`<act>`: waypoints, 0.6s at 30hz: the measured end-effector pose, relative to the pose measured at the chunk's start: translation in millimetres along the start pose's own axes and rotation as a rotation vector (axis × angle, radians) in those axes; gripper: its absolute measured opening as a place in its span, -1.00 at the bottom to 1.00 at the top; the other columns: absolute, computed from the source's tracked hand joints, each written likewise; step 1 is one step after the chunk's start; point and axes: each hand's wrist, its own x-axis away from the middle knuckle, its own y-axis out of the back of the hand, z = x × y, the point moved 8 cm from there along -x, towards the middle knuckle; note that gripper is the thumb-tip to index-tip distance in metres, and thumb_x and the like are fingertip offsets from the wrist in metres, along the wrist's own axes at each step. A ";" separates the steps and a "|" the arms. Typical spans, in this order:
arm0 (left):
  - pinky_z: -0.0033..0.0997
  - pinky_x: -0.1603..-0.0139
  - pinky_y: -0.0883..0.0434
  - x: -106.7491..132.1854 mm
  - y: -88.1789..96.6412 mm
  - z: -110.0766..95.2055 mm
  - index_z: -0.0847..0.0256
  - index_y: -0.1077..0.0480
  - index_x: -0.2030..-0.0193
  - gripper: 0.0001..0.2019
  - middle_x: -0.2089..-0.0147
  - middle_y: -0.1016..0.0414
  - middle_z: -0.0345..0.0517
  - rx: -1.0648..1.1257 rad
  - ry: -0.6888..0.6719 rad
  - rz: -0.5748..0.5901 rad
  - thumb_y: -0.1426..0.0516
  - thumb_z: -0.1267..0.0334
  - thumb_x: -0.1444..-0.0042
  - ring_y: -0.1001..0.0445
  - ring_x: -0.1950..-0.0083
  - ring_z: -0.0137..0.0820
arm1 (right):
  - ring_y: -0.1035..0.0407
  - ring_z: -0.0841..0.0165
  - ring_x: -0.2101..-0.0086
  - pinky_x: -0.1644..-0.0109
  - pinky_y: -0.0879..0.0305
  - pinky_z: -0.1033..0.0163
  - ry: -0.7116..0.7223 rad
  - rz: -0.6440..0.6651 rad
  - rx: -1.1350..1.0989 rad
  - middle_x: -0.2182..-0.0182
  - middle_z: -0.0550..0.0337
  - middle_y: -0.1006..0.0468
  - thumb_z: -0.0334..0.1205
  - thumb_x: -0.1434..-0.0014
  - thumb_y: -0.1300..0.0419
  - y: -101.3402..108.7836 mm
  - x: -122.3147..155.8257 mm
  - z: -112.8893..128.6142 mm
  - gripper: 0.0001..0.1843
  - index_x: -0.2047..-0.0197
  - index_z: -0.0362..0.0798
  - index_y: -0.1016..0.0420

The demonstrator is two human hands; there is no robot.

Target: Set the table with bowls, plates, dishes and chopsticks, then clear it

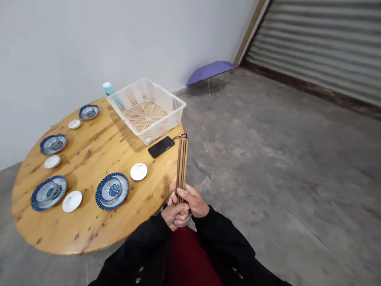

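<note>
Both hands hold a bundle of brown wooden chopsticks upright, just off the round table's right edge. My left hand is closed around the bundle's lower end. Above and beside it, my right hand wraps its fingers round the same sticks. The sticks' tips reach up near a black phone lying on the wooden table.
A white plastic basket sits at the table's far edge with a teal bottle behind it. Several blue-rimmed plates with bowls and small white saucers are spread over the table. A purple umbrella lies open on the concrete floor by the wall.
</note>
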 end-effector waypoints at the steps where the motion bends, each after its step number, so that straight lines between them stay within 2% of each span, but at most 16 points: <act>1: -0.64 0.79 0.19 -2.1 4.7 -5.1 0.17 -0.02 0.67 -0.53 0.80 0.10 -0.45 0.008 -0.013 0.005 -0.26 0.08 0.08 0.15 0.81 -0.70 | -0.46 0.34 0.45 0.35 -0.37 0.25 -0.009 0.000 0.002 0.51 0.27 -0.43 0.14 -0.13 -0.28 -4.0 -8.1 2.2 -0.58 0.20 -0.04 -0.36; 3: -0.63 0.78 0.15 -4.3 15.9 -18.1 0.18 -0.06 0.65 -0.54 0.78 0.07 -0.44 0.019 -0.066 -0.007 -0.27 0.07 0.09 0.11 0.80 -0.69 | -0.45 0.36 0.48 0.38 -0.36 0.26 -0.047 0.009 0.021 0.54 0.29 -0.40 0.13 -0.09 -0.31 -11.8 -25.5 3.6 -0.57 0.24 -0.04 -0.36; 5: -0.60 0.73 -0.07 -1.3 28.3 -34.9 0.22 -0.20 0.58 -0.59 0.73 -0.13 -0.35 -0.009 -0.149 -0.028 -0.30 0.01 0.08 -0.12 0.74 -0.62 | -0.44 0.36 0.50 0.41 -0.37 0.26 -0.125 0.016 0.057 0.55 0.30 -0.39 0.15 -0.03 -0.35 -17.3 -45.0 0.2 -0.54 0.27 -0.04 -0.35; 7: -0.49 0.49 -0.36 8.2 42.5 -52.7 0.30 -0.38 0.40 -0.57 0.53 -0.43 -0.11 -0.083 -0.244 -0.042 -0.30 -0.08 0.06 -0.46 0.50 -0.44 | -0.43 0.36 0.53 0.48 -0.34 0.28 -0.205 0.012 0.111 0.55 0.31 -0.38 0.17 0.02 -0.37 -19.8 -67.1 -1.3 -0.50 0.27 -0.05 -0.35; 9: -0.38 0.21 -0.44 21.8 63.2 -64.9 0.35 -0.46 0.14 -0.43 0.22 -0.56 0.14 -0.162 -0.318 -0.086 -0.26 -0.19 0.02 -0.56 0.15 -0.26 | -0.42 0.37 0.55 0.50 -0.33 0.30 -0.215 0.007 0.178 0.58 0.32 -0.37 0.20 0.07 -0.39 -21.3 -93.4 10.4 -0.46 0.30 -0.06 -0.35; 10: -0.35 0.12 -0.42 28.9 77.0 -67.2 0.34 -0.45 0.05 -0.37 0.11 -0.55 0.19 -0.193 -0.340 -0.131 -0.23 -0.23 0.00 -0.53 0.04 -0.23 | -0.42 0.38 0.56 0.48 -0.34 0.29 -0.190 0.009 0.218 0.59 0.33 -0.36 0.21 0.09 -0.40 -22.8 -108.1 22.9 -0.45 0.31 -0.07 -0.35; 12: -0.32 0.06 -0.40 42.7 109.4 -63.4 0.30 -0.42 -0.06 -0.31 0.00 -0.53 0.20 -0.243 -0.353 -0.252 -0.17 -0.29 -0.03 -0.50 -0.04 -0.20 | -0.41 0.39 0.56 0.42 -0.38 0.26 -0.093 0.013 0.313 0.61 0.34 -0.35 0.20 0.11 -0.41 -27.0 -139.7 60.3 -0.45 0.33 -0.07 -0.35; 15: -0.28 0.05 -0.41 61.9 158.6 -39.3 0.27 -0.43 -0.03 -0.33 0.01 -0.56 0.17 -0.276 -0.314 -0.464 -0.12 -0.31 -0.05 -0.53 -0.02 -0.19 | -0.41 0.40 0.55 0.43 -0.40 0.26 0.079 -0.018 0.513 0.58 0.33 -0.38 0.13 0.02 -0.39 -32.7 -190.4 133.2 -0.52 0.31 -0.06 -0.33; 18: -0.25 0.09 -0.44 83.0 198.1 -11.2 0.24 -0.45 0.05 -0.42 0.12 -0.60 0.09 -0.281 -0.289 -0.723 -0.11 -0.26 -0.06 -0.57 0.08 -0.19 | -0.43 0.42 0.50 0.39 -0.42 0.27 0.141 -0.111 0.761 0.53 0.31 -0.38 0.03 -0.20 -0.25 -30.5 -247.2 193.7 -0.66 0.27 -0.06 -0.31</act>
